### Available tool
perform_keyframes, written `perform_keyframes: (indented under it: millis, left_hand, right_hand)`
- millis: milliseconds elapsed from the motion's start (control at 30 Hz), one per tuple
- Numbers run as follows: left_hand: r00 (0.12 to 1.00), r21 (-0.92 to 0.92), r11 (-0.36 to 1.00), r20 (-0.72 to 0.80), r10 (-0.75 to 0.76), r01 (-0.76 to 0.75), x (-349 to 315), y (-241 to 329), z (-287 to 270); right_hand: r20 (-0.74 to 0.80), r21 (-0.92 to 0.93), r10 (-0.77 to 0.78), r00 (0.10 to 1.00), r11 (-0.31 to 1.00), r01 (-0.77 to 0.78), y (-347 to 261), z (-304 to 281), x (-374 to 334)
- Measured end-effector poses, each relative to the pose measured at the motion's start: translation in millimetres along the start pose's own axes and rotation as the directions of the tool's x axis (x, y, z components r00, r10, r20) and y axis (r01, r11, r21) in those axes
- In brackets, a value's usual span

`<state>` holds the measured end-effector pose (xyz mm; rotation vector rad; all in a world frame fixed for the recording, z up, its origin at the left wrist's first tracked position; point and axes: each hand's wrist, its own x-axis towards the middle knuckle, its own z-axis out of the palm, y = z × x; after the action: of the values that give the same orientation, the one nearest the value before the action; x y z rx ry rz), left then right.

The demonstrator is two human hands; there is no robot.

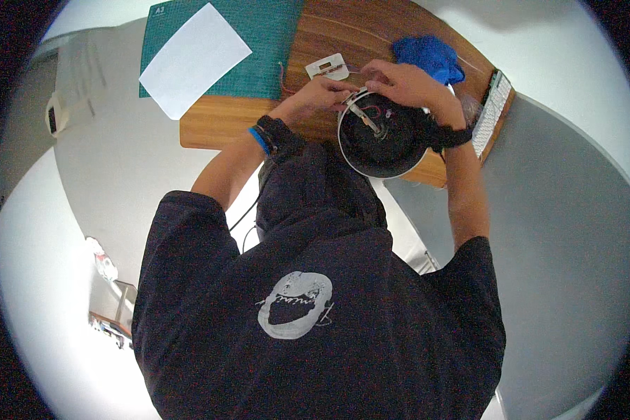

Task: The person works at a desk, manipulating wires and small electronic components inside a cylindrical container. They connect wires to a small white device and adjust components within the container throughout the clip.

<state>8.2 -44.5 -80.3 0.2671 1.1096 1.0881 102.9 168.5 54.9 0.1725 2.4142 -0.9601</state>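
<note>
A round housing (392, 155) with a pale rim and dark inside stands tilted at the table's near edge. Inside it show a light metal strip and a thin red wire. My left hand (318, 96) is at the rim's upper left, its fingers closed on the edge. Bent over the rim's top is my right hand (402, 82), thumb and fingers pinched together; what they hold is too small to make out. Just beyond the hands lies a small white plate (318, 68) with a dark slot, and thin wires run beside it.
A white sheet of paper (196, 59) lies across a green cutting mat (273, 42) at the left of the wooden table (350, 28). At the right are a bunched blue cloth (434, 57) and a white keyboard (493, 108) along the table's edge.
</note>
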Motion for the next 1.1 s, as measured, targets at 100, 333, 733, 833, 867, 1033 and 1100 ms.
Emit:
perform_keyframes:
  millis: [100,333,733,833,867,1033,1100]
  left_hand:
    - [0.981,0.262,0.945,0.038,0.192,-0.196,7.4,-9.9,-3.9]
    - [0.982,0.341,0.927,-0.052,0.184,-0.156,4.5,0.7,8.8]
    - [0.998,0.085,0.994,0.001,0.069,-0.069,-19.7,21.0,29.1]
    - [0.998,0.095,0.993,0.005,0.068,-0.068,-11.3,10.5,28.0]
    - [0.998,0.059,0.996,0.007,0.062,-0.063,-9.7,6.7,28.7]
    - [0.998,0.077,0.996,0.037,0.046,-0.049,-13.5,9.6,23.8]
    - [0.997,-0.019,1.0,0.078,0.013,-0.012,-13.9,10.1,25.6]
  right_hand:
    - [0.282,-0.083,0.086,0.956,0.994,-0.065,5.2,-20.2,40.1]
    - [0.31,-0.261,-0.078,0.947,0.951,0.164,39.1,3.9,114.6]
    - [0.334,-0.096,-0.185,0.924,0.969,0.228,85.1,49.1,163.0]
    - [0.188,-0.07,-0.207,0.96,0.972,0.224,99.4,47.0,145.1]
    - [0.162,-0.048,-0.217,0.963,0.973,0.227,99.6,43.3,136.6]
    - [0.069,0.094,-0.218,0.974,0.973,0.211,73.3,2.1,75.6]
    - [-0.011,0.113,-0.126,0.992,0.986,0.126,71.8,0.9,46.7]
